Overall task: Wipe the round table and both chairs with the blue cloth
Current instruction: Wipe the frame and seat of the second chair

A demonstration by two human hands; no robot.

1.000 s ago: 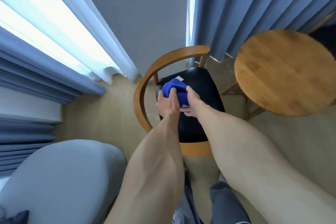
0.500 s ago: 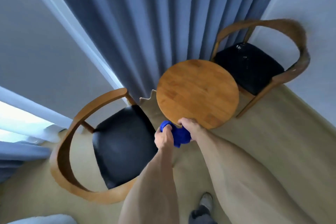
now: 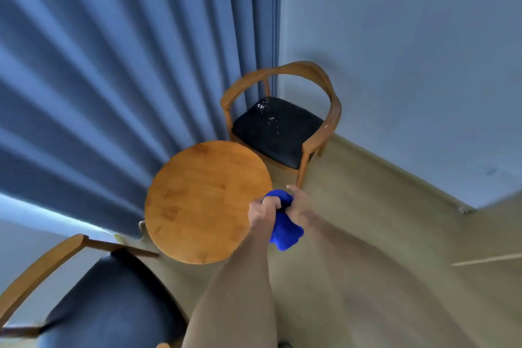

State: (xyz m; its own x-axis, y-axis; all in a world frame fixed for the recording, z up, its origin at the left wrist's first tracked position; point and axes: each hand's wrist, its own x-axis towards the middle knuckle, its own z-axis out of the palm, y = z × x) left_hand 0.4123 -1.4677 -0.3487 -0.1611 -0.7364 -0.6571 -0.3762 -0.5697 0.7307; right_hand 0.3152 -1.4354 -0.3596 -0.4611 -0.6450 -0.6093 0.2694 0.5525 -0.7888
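Note:
The blue cloth (image 3: 284, 230) is bunched between both hands, just off the right edge of the round wooden table (image 3: 203, 198). My left hand (image 3: 261, 210) grips its upper left part and my right hand (image 3: 299, 203) grips its upper right part, while a fold hangs down below them. One chair (image 3: 282, 127) with a wooden curved back and black seat stands beyond the table in the corner, with pale specks on its seat. The other chair (image 3: 93, 308) with a black seat is at the lower left, partly cut off by the frame.
Blue curtains (image 3: 127, 65) hang behind the table and the far chair. A pale wall (image 3: 409, 65) runs along the right, meeting the light wooden floor (image 3: 381, 206) to the right of my arms.
I lifted the cloth off the left chair's seat and carried it right, past the table's near edge to its right side. My view swung right, bringing the far chair toward the centre.

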